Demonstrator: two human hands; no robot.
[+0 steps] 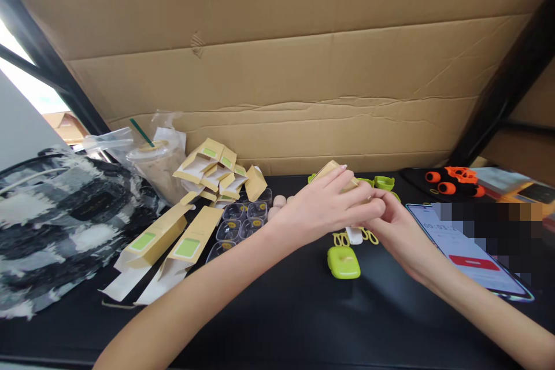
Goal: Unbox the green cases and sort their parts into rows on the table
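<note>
My left hand point(325, 199) is wrapped round a small kraft cardboard box point(333, 169), which it holds above the table, tilted. My right hand point(394, 222) meets it from the right, its fingers pinched at the box's right end; my left fingers hide part of that end. Below the hands a lime-green rounded case point(344, 263) lies on the black table. Just behind the case are yellow loops point(340, 239) and a small white piece point(354, 235). More green case parts point(384, 184) sit behind my right hand.
Several kraft boxes point(212, 167) are piled at left, and two open ones point(191, 243) lie nearer. Clear plastic cups point(229, 230) and beige pieces point(278, 202) stand beside them. Around are a drink cup point(158, 165), a fluffy bag point(65, 225), a phone point(468, 248) and an orange toy point(459, 180).
</note>
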